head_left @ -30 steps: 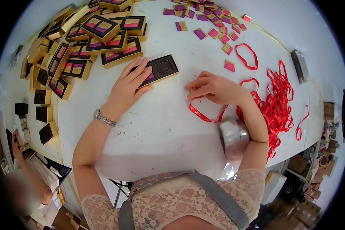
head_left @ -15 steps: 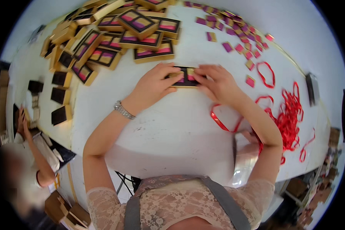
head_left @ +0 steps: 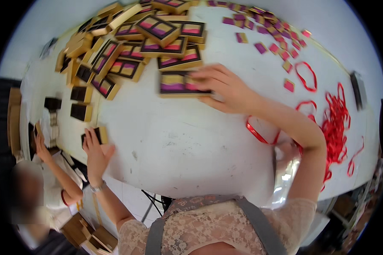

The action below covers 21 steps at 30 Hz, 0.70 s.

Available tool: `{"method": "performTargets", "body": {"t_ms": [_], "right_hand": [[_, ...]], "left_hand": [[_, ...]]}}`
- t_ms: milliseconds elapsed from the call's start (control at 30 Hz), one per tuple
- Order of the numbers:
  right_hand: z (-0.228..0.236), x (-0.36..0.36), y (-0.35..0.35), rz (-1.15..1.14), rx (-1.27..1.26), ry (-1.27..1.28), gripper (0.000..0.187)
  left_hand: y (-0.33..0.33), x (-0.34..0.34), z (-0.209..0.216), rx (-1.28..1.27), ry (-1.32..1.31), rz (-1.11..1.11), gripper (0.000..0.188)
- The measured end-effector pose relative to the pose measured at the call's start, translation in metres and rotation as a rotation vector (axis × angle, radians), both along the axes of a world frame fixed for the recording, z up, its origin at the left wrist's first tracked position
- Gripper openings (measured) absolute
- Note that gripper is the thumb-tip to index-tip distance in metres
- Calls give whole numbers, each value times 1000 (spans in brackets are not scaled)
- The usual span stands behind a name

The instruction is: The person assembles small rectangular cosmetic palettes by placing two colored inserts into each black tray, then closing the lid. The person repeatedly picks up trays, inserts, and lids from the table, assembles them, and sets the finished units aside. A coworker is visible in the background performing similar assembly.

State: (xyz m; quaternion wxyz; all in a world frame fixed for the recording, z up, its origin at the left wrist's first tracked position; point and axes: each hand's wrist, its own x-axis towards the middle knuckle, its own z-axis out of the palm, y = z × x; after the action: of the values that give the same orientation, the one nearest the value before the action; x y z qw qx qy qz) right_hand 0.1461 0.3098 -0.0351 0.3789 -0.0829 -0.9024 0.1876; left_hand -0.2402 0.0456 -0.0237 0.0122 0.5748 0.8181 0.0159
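Two hands at work on one white table. Right hand lies flat, fingers spread, on a gold-edged flat box with yellow, purple and pink bands showing through its window; box sits flat on the table, just in front of the box pile, touching its nearest boxes. Whether the fingers grip the box or only press on it cannot be told. Left hand is at the table's left edge, fingers open, touching a small dark box with gold side; no closed grip visible.

Open table surface runs from the flat box down to the near rounded edge. Pile of same windowed gold boxes fills far left; dark small boxes line the left edge. Small pink and purple square cards scattered far right. Red ribbon loop lies just under the right forearm; red ribbon heap near the right edge. Another person's hand reaches up beyond the left edge
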Motion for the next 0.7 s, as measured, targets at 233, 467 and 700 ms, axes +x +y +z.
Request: {"method": "performTargets", "body": {"t_ms": [233,467,700], "right_hand": [[16,-85,50,-346,437,77,42],[3,112,26,-681,188,-296,27],[17,187,5,-974,-315,-668,41]], "left_hand": [[101,158,28,-46,-131,-648,67],[165,223,0,187,-477,-945,65],[187,230,-18,111,-785,-965,73]]}}
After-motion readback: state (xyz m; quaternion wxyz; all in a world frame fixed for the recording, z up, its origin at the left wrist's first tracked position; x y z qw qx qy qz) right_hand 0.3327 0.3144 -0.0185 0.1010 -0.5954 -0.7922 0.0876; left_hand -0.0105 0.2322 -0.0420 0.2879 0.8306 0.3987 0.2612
